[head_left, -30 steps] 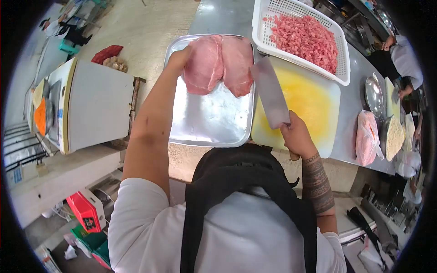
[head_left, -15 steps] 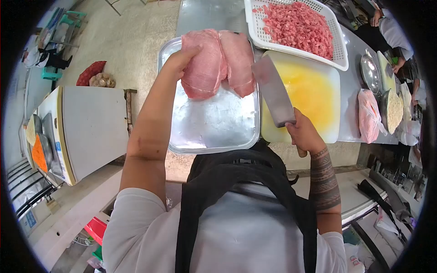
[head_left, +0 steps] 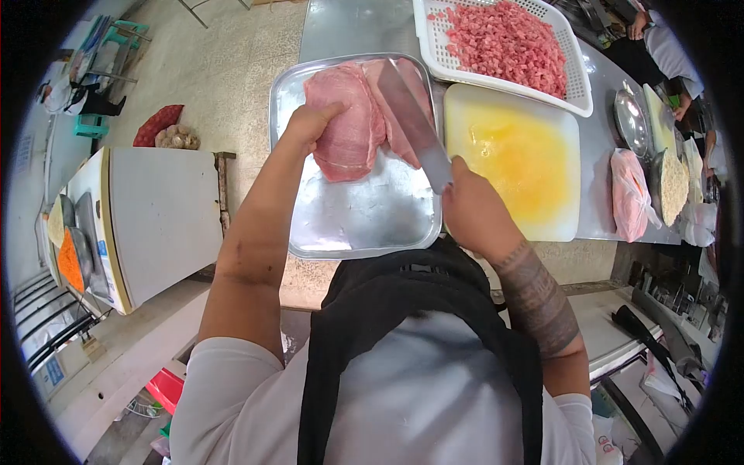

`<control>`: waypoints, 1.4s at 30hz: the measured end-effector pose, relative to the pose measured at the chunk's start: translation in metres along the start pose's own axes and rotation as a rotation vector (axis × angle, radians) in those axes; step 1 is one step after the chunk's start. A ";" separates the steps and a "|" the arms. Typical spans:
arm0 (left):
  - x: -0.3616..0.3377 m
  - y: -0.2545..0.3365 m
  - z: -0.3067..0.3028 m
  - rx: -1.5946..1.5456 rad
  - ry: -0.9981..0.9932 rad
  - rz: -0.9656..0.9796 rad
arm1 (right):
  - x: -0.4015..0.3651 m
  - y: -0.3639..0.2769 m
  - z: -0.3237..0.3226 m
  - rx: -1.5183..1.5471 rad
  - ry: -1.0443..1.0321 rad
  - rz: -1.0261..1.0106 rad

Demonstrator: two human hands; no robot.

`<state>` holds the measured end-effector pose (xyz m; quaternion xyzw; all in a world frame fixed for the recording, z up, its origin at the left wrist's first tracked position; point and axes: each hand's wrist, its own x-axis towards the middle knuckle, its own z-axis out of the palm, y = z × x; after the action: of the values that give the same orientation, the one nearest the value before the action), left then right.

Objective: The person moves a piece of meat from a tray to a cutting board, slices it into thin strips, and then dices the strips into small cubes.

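Note:
Two large slabs of raw pink meat lie side by side at the top of a metal tray (head_left: 364, 221). My left hand (head_left: 312, 124) grips the left slab (head_left: 345, 116) by its left edge, the thumb on top and the other fingers mostly hidden. In my right hand (head_left: 474, 203), closed round the handle, is a cleaver (head_left: 415, 124) with a broad grey blade. The blade slants up and left across the right slab (head_left: 394, 133), overlapping it in this view. My right fist hides the handle.
Right of the tray is a white cutting board (head_left: 554, 155) with a yellow-stained middle. A white perforated basket (head_left: 581, 77) of diced meat (head_left: 508, 46) stands behind it. Farther right are a pink plastic bag (head_left: 629, 194), a metal bowl (head_left: 632, 120) and other people at work.
My right hand has swung the cleaver left, from over the cutting board to over the right slab. The left slab and my left hand have shifted slightly down the tray.

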<state>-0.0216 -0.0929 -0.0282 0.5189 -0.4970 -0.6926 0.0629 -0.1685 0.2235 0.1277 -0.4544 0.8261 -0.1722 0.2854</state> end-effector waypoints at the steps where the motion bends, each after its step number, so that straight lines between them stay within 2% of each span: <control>1: -0.001 -0.001 0.001 -0.003 0.006 0.007 | 0.011 -0.002 0.007 -0.014 -0.011 -0.010; 6: 0.003 -0.012 -0.001 -0.035 0.017 0.074 | 0.037 -0.007 0.046 -0.056 -0.047 0.013; 9: -0.001 -0.016 0.003 -0.004 0.112 0.042 | 0.036 -0.009 0.057 -0.096 -0.121 0.030; 12: -0.007 -0.014 0.006 0.086 0.193 0.078 | 0.034 -0.022 0.058 -0.103 -0.156 0.084; 15: -0.042 0.015 0.020 0.262 0.274 0.081 | 0.031 -0.011 0.072 -0.081 -0.055 -0.024; 18: -0.049 0.029 0.025 0.469 0.360 0.050 | 0.030 -0.020 0.058 -0.060 -0.165 0.069; 21: -0.048 0.031 0.029 0.500 0.412 0.089 | 0.027 -0.014 0.064 -0.026 -0.083 0.023; 24: -0.040 0.024 0.021 0.381 0.319 0.093 | 0.036 -0.009 0.046 -0.018 -0.036 0.016; 28: -0.035 0.012 0.018 0.330 0.307 0.093 | 0.039 -0.019 0.017 -0.003 0.088 -0.012; 33: -0.049 0.019 0.022 0.248 0.262 0.102 | 0.073 -0.043 0.009 0.091 0.258 -0.053; 36: -0.040 0.012 0.014 0.355 0.273 0.092 | 0.119 -0.009 0.071 0.040 0.326 -0.251; 39: -0.032 0.017 0.014 0.619 0.358 0.034 | 0.120 -0.018 0.092 0.075 0.120 -0.110; 42: -0.067 0.051 0.037 0.828 0.388 0.084 | 0.126 -0.004 0.117 0.169 0.124 -0.078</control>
<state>-0.0420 -0.0554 0.0530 0.6000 -0.7316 -0.3224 -0.0299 -0.1460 0.1119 -0.0007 -0.4491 0.8063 -0.2799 0.2643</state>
